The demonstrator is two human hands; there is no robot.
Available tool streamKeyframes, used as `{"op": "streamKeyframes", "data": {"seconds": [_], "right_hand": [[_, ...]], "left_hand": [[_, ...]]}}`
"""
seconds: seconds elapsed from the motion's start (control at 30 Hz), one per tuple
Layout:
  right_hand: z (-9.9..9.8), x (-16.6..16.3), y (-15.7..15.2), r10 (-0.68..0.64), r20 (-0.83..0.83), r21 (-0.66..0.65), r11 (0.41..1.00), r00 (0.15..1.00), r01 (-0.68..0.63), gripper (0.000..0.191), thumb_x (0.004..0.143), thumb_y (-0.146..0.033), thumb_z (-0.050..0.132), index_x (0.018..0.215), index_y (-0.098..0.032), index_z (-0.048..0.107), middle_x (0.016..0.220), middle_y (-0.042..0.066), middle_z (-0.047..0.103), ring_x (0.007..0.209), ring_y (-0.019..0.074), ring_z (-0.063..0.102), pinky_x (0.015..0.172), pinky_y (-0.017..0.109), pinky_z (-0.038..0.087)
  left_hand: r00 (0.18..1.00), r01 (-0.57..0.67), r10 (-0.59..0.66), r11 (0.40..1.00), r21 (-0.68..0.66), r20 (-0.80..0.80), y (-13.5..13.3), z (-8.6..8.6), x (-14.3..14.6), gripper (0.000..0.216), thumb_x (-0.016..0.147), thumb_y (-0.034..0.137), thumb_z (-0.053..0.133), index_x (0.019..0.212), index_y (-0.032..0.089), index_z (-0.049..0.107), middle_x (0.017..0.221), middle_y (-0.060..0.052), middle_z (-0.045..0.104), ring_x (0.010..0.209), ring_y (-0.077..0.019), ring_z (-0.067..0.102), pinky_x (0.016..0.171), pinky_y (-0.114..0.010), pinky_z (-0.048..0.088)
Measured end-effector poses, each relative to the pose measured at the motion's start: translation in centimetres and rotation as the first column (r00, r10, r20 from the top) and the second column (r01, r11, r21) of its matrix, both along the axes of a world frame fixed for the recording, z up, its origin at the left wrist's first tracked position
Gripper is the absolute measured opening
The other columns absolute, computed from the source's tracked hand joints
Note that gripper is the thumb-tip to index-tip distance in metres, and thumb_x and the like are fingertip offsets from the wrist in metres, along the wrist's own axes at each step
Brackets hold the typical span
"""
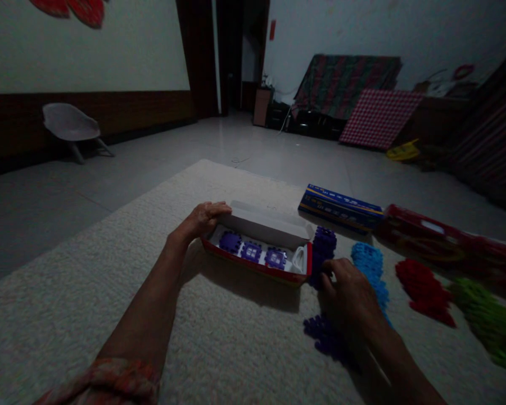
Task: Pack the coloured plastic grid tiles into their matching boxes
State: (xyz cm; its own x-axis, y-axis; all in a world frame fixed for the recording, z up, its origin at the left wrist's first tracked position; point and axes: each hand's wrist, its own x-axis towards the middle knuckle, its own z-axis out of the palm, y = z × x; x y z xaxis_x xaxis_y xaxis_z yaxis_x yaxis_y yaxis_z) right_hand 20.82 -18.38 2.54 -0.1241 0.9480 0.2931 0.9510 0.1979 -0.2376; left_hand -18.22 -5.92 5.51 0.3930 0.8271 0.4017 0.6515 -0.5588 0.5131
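An open box (pixel 259 222) with a white inside and red outer wall lies on the cream rug. Three purple toothed tiles (pixel 252 251) lie in a row inside it. My left hand (pixel 204 218) grips the box's left end, fingers curled over its rim. My right hand (pixel 349 295) rests on the rug just right of the box, fingers bent down onto a stack of purple tiles (pixel 324 246). Whether it grips a tile is hidden by the back of the hand. More purple tiles (pixel 320 332) lie near my right wrist.
Right of my hand lie piles of blue tiles (pixel 369 261), red tiles (pixel 424 289) and green tiles (pixel 491 320). A blue box lid (pixel 341 207) and a red box (pixel 438 239) sit behind them. A small chair (pixel 71 126) stands by the left wall.
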Motion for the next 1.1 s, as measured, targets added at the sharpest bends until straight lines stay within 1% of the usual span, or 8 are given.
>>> {"op": "streamKeyframes", "data": {"seconds": [0.13,0.3,0.5,0.63,0.77,0.9,1.0,1.1], "right_hand": [[0.4,0.0,-0.4,-0.006,-0.010,-0.017,1.000,1.000,0.006,0.014,0.087,-0.018,0.053,0.096,-0.020,0.063,0.094,0.010,0.066,0.088,0.0267,0.063,0.079,0.041,0.049],[0.6,-0.2,-0.3,-0.018,-0.013,-0.032,0.999,1.000,0.018,0.016,0.087,-0.018,0.052,0.096,-0.020,0.065,0.091,0.010,0.065,0.081,0.0250,0.062,0.073,0.038,0.048],[0.9,1.1,0.7,0.046,-0.197,-0.085,0.994,0.979,-0.063,0.017,0.081,-0.018,0.056,0.094,-0.020,0.066,0.091,0.007,0.068,0.084,0.0214,0.064,0.075,0.034,0.050],[1.3,2.3,1.7,0.022,-0.294,-0.110,0.992,0.955,-0.057,0.020,0.078,-0.021,0.059,0.095,-0.020,0.069,0.085,0.004,0.069,0.077,0.0193,0.064,0.071,0.032,0.050],[0.9,2.3,2.1,-0.007,-0.273,-0.101,0.995,0.962,-0.022,0.020,0.077,-0.016,0.060,0.093,-0.019,0.070,0.089,0.005,0.070,0.081,0.0186,0.064,0.077,0.033,0.051],[0.9,1.9,1.8,0.003,-0.244,-0.140,0.989,0.970,-0.038,0.022,0.078,-0.014,0.059,0.096,-0.018,0.070,0.096,0.008,0.071,0.087,0.0203,0.065,0.079,0.035,0.051],[1.5,2.1,1.5,0.003,-0.227,-0.189,0.981,0.974,-0.047,0.022,0.078,-0.015,0.058,0.096,-0.017,0.070,0.095,0.008,0.072,0.086,0.0209,0.067,0.077,0.033,0.051],[2.4,2.4,1.1,0.051,-0.228,-0.293,0.949,0.972,-0.118,0.021,0.077,-0.013,0.057,0.092,-0.019,0.070,0.086,0.004,0.073,0.077,0.0183,0.066,0.070,0.029,0.049]], "left_hand": [[0.999,-0.022,0.023,0.999,-0.037,0.031,0.1,-0.2,-0.1,0.045,0.065,0.004,0.055,0.095,0.032,0.075,0.108,0.002,0.077,0.106,-0.0242,0.070,0.100,-0.038,0.053],[0.998,-0.026,0.029,0.999,-0.041,0.056,0.0,-0.2,0.1,0.043,0.066,0.005,0.055,0.095,0.027,0.076,0.108,0.003,0.078,0.109,-0.0233,0.069,0.101,-0.035,0.053],[0.997,-0.041,0.042,0.999,-0.025,0.062,-0.1,-0.3,0.1,0.044,0.065,0.008,0.053,0.095,0.027,0.078,0.108,0.000,0.079,0.104,-0.0224,0.073,0.099,-0.037,0.056],[0.998,-0.055,0.055,0.998,-0.038,0.019,0.0,-0.2,-0.2,0.041,0.069,0.014,0.053,0.098,0.026,0.079,0.112,-0.002,0.079,0.108,-0.0241,0.072,0.101,-0.039,0.055],[0.997,-0.072,0.073,0.996,-0.058,0.005,0.1,-0.3,-0.5,0.039,0.071,0.018,0.055,0.099,0.026,0.079,0.112,-0.003,0.079,0.108,-0.0241,0.072,0.104,-0.040,0.053],[0.996,-0.091,0.091,0.995,-0.051,-0.009,0.0,-0.4,-0.5,0.042,0.071,0.019,0.054,0.104,0.022,0.079,0.116,-0.007,0.077,0.111,-0.0271,0.071,0.105,-0.044,0.052],[0.995,-0.097,0.097,0.994,-0.053,-0.017,0.0,-0.4,-0.4,0.042,0.072,0.019,0.053,0.105,0.021,0.079,0.116,-0.007,0.077,0.109,-0.0276,0.072,0.103,-0.044,0.054],[0.995,-0.103,0.103,0.993,-0.064,0.001,-0.1,-0.3,-0.3,0.040,0.071,0.019,0.055,0.102,0.024,0.079,0.112,-0.005,0.079,0.108,-0.0256,0.072,0.102,-0.040,0.054]]}}
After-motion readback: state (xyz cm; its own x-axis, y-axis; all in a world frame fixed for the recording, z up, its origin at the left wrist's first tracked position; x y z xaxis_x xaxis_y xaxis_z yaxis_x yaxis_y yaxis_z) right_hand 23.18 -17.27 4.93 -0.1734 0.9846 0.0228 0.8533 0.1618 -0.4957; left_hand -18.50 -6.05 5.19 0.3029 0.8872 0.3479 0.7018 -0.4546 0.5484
